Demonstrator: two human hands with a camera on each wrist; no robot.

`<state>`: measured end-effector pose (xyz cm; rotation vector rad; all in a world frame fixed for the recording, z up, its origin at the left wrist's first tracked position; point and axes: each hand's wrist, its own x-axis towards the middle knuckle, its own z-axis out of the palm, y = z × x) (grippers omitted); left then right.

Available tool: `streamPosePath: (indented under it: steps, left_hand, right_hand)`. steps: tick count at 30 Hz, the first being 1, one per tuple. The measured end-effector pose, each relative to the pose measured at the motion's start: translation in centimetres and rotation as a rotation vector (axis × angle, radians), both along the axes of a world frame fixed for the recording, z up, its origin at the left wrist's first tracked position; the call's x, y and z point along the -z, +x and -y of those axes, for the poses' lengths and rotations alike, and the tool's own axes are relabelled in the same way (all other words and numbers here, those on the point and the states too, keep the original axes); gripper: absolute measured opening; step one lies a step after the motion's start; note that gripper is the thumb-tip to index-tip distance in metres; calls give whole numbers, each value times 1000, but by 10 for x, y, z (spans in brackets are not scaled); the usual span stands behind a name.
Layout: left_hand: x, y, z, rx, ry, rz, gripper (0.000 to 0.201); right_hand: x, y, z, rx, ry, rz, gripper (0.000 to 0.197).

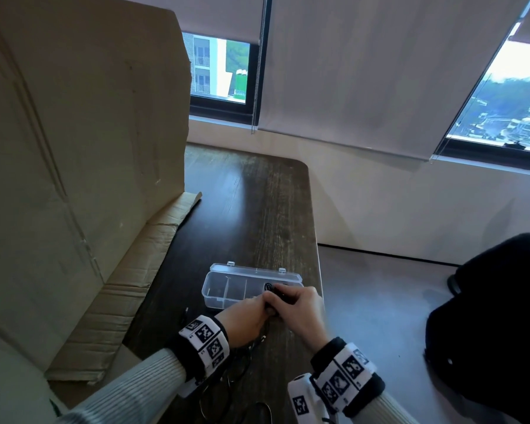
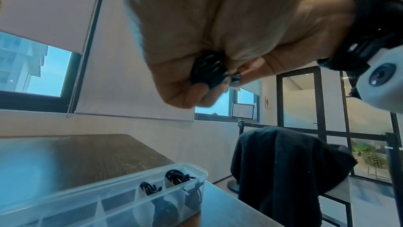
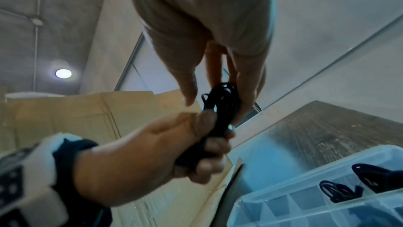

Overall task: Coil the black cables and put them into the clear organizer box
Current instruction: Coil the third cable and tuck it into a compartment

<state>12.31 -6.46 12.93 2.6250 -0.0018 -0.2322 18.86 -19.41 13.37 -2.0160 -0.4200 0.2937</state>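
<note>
A small bundle of coiled black cable (image 3: 222,103) is held between both hands just above the front right of the clear organizer box (image 1: 214,289). My left hand (image 1: 265,304) grips the bundle's lower part in a fist (image 3: 202,146). My right hand (image 1: 285,296) pinches its upper loops between thumb and fingers (image 3: 246,96). In the left wrist view the coil (image 2: 207,70) shows inside the curled fingers. Two coiled black cables (image 2: 176,175) lie in the box's right-end compartments; the others look bare. More loose black cable (image 1: 236,365) trails on the dark wooden table (image 1: 257,209) under my left wrist.
A large opened cardboard box (image 1: 74,148) stands along the table's left side, one flap lying flat. The table's right edge (image 1: 318,255) runs close beside the organizer box. A chair draped with a dark jacket (image 2: 283,161) stands to the right on the floor.
</note>
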Motion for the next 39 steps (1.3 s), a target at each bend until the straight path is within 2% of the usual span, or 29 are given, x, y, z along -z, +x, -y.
streamPosePath:
  steps: [2, 5, 9, 12, 15, 21, 24, 28, 34, 39]
  left_hand:
    - [4, 4, 2, -137, -111, 60, 36]
    - [17, 10, -2, -182, -181, 110, 38]
    - [45, 18, -10, -225, -172, 139, 34]
    - [51, 19, -14, -299, -282, 90, 31]
    - [55, 21, -21, -360, -348, 50, 30]
    - [63, 39, -35, -420, -304, 150, 27]
    - [72, 39, -48, -447, -216, 102, 28]
    - [89, 28, -63, -433, -122, 41, 30]
    - [110, 17, -74, -468, -75, 61, 29]
    - [118, 18, -73, -413, -89, 88, 30]
  right_hand:
    - [1, -2, -7, 74, 53, 14, 25]
    - [4, 1, -15, 110, 54, 11, 23]
    - [16, 12, -25, 166, 99, -158, 22]
    - [25, 22, -32, 186, 96, -326, 18]
    - [30, 33, -41, 166, 66, -390, 15]
    - [28, 64, -61, 144, -52, -225, 15]
    - [28, 87, -67, 204, -127, -125, 21]
    - [39, 109, -78, 207, -244, -75, 20]
    - [67, 112, -96, 45, -401, -58, 16]
    - [85, 108, -117, -69, -561, -17, 13]
